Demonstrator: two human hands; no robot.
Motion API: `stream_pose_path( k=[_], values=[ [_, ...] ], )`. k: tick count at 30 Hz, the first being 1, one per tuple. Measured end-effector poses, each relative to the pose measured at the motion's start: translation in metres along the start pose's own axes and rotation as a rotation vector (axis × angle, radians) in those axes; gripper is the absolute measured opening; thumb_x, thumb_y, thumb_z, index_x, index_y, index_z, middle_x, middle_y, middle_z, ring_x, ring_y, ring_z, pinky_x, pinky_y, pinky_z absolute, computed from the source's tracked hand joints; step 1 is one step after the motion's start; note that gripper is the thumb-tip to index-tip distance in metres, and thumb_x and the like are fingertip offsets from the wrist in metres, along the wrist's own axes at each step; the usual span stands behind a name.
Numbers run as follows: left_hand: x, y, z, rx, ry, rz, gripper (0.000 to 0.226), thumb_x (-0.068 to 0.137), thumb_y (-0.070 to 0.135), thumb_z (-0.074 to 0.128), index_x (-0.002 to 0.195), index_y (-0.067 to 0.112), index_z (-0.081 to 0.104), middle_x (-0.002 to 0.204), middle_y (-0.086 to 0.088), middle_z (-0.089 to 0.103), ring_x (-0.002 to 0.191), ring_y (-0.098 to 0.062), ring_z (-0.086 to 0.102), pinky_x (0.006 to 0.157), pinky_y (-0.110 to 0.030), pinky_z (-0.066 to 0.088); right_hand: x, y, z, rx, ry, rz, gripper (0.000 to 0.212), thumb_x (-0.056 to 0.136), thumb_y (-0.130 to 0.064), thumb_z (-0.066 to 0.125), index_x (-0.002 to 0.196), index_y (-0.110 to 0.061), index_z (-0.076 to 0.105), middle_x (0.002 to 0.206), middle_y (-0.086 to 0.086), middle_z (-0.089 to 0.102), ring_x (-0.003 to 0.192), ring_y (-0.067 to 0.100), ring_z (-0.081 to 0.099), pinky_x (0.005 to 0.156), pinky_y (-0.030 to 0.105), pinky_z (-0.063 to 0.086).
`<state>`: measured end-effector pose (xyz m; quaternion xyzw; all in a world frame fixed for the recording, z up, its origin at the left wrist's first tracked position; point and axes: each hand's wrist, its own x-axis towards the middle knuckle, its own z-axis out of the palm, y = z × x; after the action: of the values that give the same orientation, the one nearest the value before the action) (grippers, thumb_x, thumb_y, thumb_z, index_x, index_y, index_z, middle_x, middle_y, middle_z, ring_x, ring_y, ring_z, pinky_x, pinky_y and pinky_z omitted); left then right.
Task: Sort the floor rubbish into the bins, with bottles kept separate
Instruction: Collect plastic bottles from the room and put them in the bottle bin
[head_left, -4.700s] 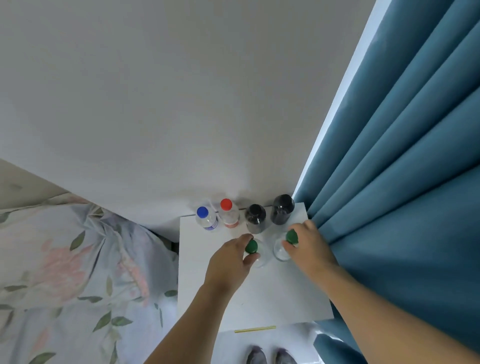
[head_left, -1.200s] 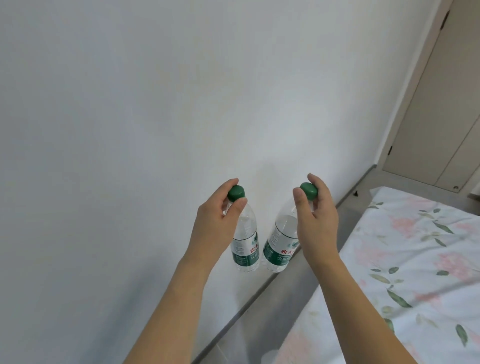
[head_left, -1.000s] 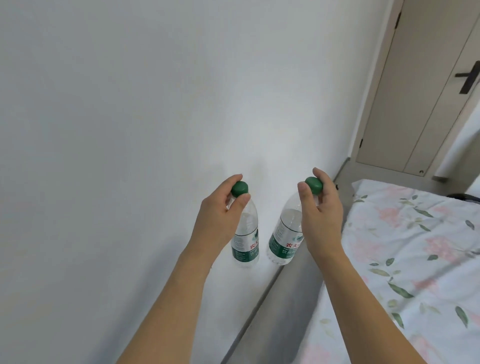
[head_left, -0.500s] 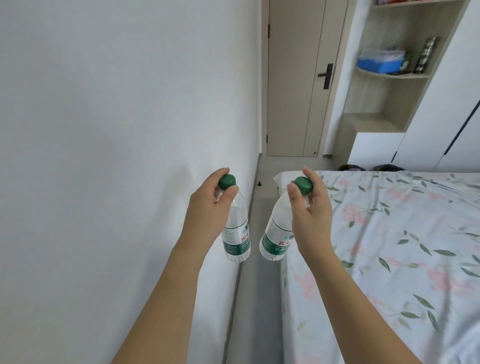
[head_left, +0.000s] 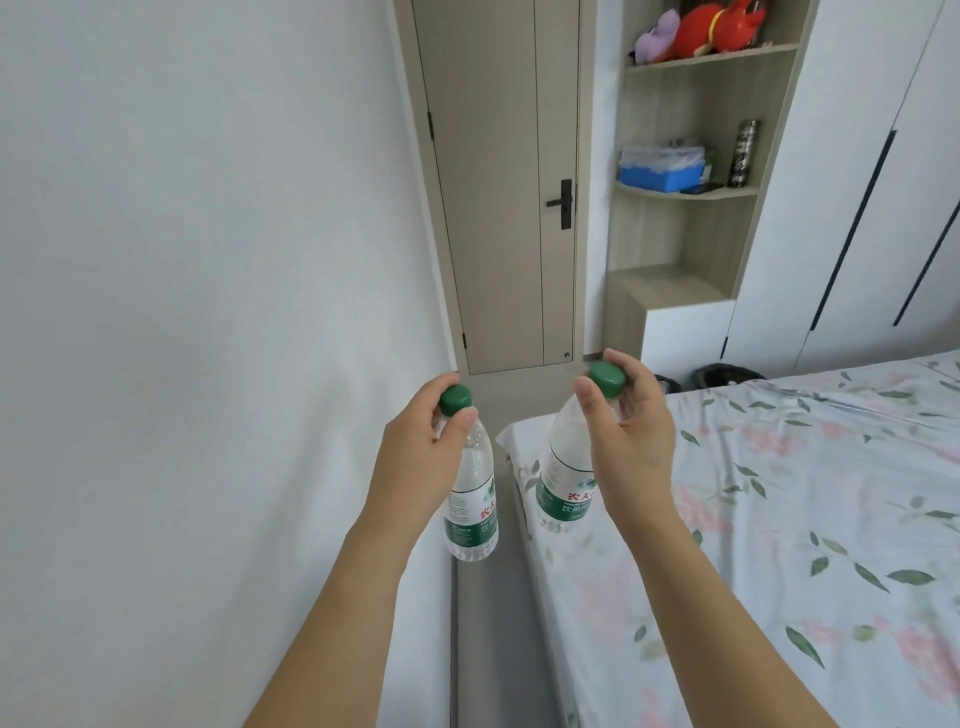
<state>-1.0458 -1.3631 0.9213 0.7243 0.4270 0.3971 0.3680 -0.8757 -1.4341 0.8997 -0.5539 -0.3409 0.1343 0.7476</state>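
I carry two clear plastic water bottles with green caps and green labels, one in each hand, at chest height. My left hand pinches the neck of the left bottle just under its cap, and the bottle hangs down beside the white wall. My right hand grips the neck of the right bottle, which tilts a little to the left over the bed's corner. Two dark round bins show at the foot of the bed, partly hidden by the mattress.
A narrow grey floor strip runs between the white wall and the floral bed on the right. Ahead stands a closed beige door; to its right are wooden shelves and white wardrobe doors.
I lifted both bottles from the bedside table and turned away from the curtain. The view has swung right along the wall, bringing the door, shelves and wardrobe into sight; both grips are unchanged.
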Motion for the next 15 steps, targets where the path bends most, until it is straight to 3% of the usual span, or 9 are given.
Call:
stream_pose_path(
  k=[4, 8, 15],
  values=[
    [0.097, -0.003, 0.037, -0.009, -0.033, 0.029, 0.034, 0.094, 0.027, 0.060, 0.127, 0.035, 0.056, 0.111, 0.016, 0.063, 0.102, 0.000, 0.058, 0.086, -0.015, 0.044, 0.093, 0.016, 0.019, -0.004, 0.067, -0.019, 0.029, 0.089, -0.023, 0.068, 0.113, -0.036, 0.059, 0.112, -0.007, 0.065, 0.108, 0.007, 0.062, 0.100, 0.030, 0.048],
    [0.181, -0.006, 0.081, -0.011, -0.123, 0.063, 0.036, 0.095, 0.026, 0.058, 0.130, 0.031, 0.054, 0.119, 0.011, 0.062, 0.107, -0.003, 0.057, 0.095, -0.022, 0.045, 0.160, 0.046, 0.037, -0.045, 0.124, -0.009, 0.028, 0.089, -0.024, 0.068, 0.109, -0.039, 0.057, 0.107, -0.014, 0.064, 0.106, 0.005, 0.061, 0.099, 0.029, 0.048],
    [0.335, -0.030, 0.157, -0.065, -0.244, 0.092, 0.038, 0.096, 0.027, 0.057, 0.133, 0.030, 0.053, 0.115, 0.012, 0.062, 0.106, -0.002, 0.058, 0.077, -0.004, 0.040, 0.289, 0.104, 0.049, -0.158, 0.238, 0.006, 0.030, 0.087, -0.027, 0.070, 0.115, -0.031, 0.060, 0.107, -0.011, 0.067, 0.105, 0.005, 0.062, 0.098, 0.030, 0.049]
  ],
)
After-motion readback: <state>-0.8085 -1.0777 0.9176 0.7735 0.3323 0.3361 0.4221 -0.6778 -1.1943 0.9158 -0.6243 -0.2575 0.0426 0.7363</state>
